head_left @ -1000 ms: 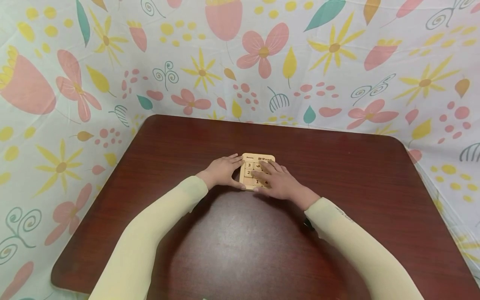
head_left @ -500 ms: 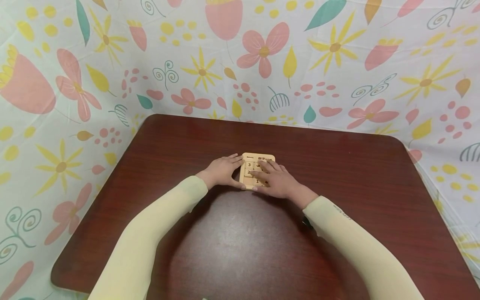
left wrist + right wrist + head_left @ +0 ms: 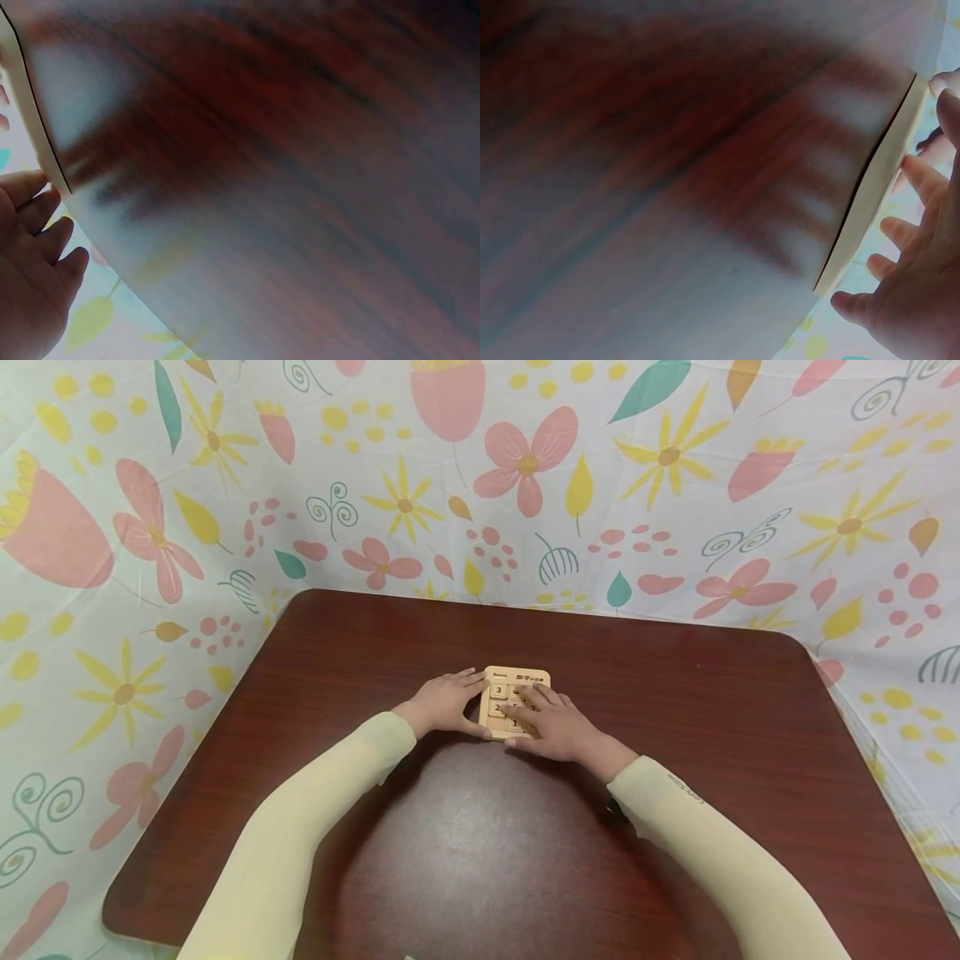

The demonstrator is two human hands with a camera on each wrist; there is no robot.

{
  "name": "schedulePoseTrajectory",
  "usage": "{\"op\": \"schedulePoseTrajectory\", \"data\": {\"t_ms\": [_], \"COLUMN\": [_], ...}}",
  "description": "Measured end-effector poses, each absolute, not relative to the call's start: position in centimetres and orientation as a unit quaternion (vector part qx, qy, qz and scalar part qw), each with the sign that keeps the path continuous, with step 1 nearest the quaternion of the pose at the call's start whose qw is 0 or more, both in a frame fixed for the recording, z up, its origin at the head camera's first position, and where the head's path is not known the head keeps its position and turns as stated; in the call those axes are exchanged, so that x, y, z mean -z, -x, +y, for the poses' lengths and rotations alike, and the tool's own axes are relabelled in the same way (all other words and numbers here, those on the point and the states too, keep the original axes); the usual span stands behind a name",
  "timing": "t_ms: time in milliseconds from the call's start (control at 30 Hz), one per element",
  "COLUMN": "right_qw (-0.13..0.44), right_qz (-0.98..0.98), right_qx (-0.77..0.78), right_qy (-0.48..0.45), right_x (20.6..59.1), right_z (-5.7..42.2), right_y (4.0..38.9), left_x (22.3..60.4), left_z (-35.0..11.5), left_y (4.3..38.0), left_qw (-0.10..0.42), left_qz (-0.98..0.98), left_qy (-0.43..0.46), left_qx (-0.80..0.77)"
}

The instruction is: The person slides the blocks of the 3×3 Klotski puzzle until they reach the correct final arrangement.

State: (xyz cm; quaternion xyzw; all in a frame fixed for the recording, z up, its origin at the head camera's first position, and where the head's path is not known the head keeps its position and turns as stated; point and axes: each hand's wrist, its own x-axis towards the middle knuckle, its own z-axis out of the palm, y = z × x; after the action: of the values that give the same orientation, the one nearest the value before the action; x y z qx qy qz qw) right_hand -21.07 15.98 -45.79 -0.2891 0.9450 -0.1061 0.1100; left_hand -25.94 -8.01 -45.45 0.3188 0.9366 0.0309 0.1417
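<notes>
A pale wooden number slide puzzle (image 3: pixel 510 672) lies flat on the table between both hands. Its tiles 3 and 2 show in the left column, over a bare slot at lower left, and tile 1 sits beside that slot. My left hand (image 3: pixel 446 702) braces the puzzle's left side, straight fingertips at the upper corner and thumb at the lower one. My right hand (image 3: pixel 558 727) lies spread over the tiles, fingertips on them and thumb at the near edge, hiding most of the right column. Each wrist view catches the puzzle's thin side edge (image 3: pixel 870 191) beside the fingers.
A dark red-brown wooden table (image 3: pixel 465 852) with rounded corners carries the puzzle near its middle. Behind it and to the sides hangs a white cloth (image 3: pixel 450 485) printed with flowers and leaves. Pale yellow sleeves (image 3: pixel 300 810) cover both forearms.
The right hand's fingers have shifted slightly over the tiles, and tile 2 sits a touch lower in its column. The left hand and the puzzle's frame have stayed in place.
</notes>
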Motion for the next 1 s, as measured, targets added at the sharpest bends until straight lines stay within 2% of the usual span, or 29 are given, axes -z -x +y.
{"op": "schedulePoseTrajectory", "data": {"t_ms": [667,1000], "right_qw": [0.124,0.108], "right_qz": [0.945,0.944], "right_qx": [0.088,0.087], "right_qy": [0.288,0.300], "right_x": [45.5,45.7], "right_z": [15.9,16.1], "right_y": [20.0,19.2], "left_x": [45.3,45.6], "left_z": [-8.0,-8.0], "left_y": [25.9,26.0], "left_qw": [0.147,0.136], "left_qz": [0.937,0.937], "left_qy": [-0.316,-0.320], "left_qx": [-0.029,-0.031]}}
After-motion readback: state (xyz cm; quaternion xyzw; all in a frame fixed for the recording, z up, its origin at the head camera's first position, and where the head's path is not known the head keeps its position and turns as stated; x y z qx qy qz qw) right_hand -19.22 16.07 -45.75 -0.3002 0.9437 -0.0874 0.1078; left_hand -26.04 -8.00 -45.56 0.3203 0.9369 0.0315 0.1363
